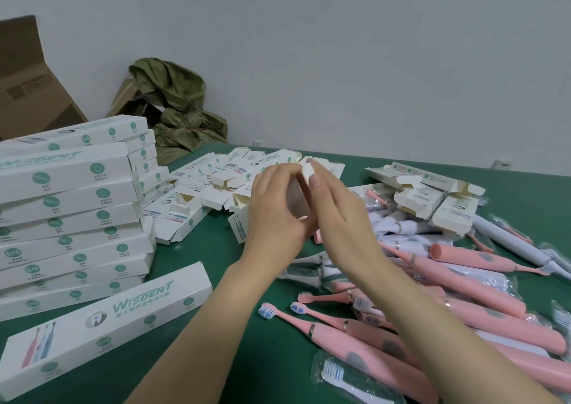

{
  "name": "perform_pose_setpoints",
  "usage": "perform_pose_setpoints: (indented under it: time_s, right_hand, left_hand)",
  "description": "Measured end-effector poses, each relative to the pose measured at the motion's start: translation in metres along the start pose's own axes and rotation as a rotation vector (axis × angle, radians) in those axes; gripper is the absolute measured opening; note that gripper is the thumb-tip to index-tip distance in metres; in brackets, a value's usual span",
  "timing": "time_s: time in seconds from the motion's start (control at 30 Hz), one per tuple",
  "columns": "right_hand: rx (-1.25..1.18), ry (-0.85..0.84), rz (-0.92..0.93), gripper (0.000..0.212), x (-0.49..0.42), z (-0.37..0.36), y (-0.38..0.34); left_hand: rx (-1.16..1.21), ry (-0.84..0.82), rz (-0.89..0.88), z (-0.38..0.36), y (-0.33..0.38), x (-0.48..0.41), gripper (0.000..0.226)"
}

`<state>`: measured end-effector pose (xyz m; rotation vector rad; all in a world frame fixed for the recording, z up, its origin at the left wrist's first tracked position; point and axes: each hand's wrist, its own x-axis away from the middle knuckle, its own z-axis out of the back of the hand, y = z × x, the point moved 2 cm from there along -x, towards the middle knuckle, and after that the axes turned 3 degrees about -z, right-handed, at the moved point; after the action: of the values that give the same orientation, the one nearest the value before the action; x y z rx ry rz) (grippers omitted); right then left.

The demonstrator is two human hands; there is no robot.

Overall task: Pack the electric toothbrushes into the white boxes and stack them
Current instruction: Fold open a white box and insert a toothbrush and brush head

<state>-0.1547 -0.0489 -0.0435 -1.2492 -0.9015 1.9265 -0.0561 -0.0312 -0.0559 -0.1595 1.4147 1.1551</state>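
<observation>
Green table (525,196) stood against grey wall (340,48); box stack (71,218) at left edge. Left hand (278,209), right hand (336,212) both gripped white box (308,172).

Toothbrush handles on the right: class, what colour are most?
The toothbrush handles are pink, best seen in the head view.

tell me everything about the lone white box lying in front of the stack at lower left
The lone white box is a long, slim, cardboard-looking carton, its far end closed. Its top carries green WISDENT lettering, a tooth logo, round green icons and a picture of toothbrushes near the nearer end. It lies flat and diagonal on the green table in front of the stack of boxes, contact unclear. The left hand and right hand hold another box away from it.
</observation>
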Motion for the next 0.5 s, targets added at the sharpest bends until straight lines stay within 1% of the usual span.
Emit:
perform_pose_setpoints:
  time_s: [0.07,0.1,0.13,0.2,0.23,0.27,0.3,0.37,0.43,0.5]
  right_hand:
    - [-0.003,-0.012,0.004,0.04,0.001,-0.006,0.002]
    - [0.005,0.01,0.01,0.041,0.002,-0.006,0.003]
    - [0.009,0.048,0.011,0.041,0.001,-0.004,0.005]
    - [0.001,0.124,-0.005,0.04,-0.001,0.002,0.009]
    - [-0.003,0.139,-0.01,0.04,-0.002,0.005,0.011]
    - [0.009,0.144,-0.003,0.04,-0.003,0.006,0.013]
    - [0.037,0.142,0.015,0.039,-0.004,0.007,0.014]
    - [0.086,0.124,0.054,0.039,-0.004,0.005,0.016]
    - [0.122,0.096,0.092,0.04,-0.004,0.003,0.016]
    - [0.182,0.078,0.154,0.041,-0.004,0.002,0.017]
  left_hand:
    - [0.014,0.048,0.026,-0.001,0.0,0.002,0.03]
    - [0.024,0.046,0.031,-0.002,0.0,0.003,0.033]
    - [0.048,0.018,0.043,-0.004,-0.002,0.004,0.04]
    - [0.089,-0.087,0.08,-0.007,-0.008,0.005,0.069]
    - [0.045,-0.126,0.087,-0.009,-0.014,0.005,0.082]
    - [-0.038,-0.147,0.1,-0.01,-0.02,0.006,0.089]
    - [-0.117,-0.144,0.134,-0.011,-0.025,0.006,0.09]
    - [-0.191,-0.105,0.186,-0.01,-0.03,0.007,0.08]
    - [-0.206,-0.08,0.146,-0.008,-0.032,0.008,0.066]
    - [-0.213,-0.077,0.136,-0.006,-0.034,0.006,0.063]
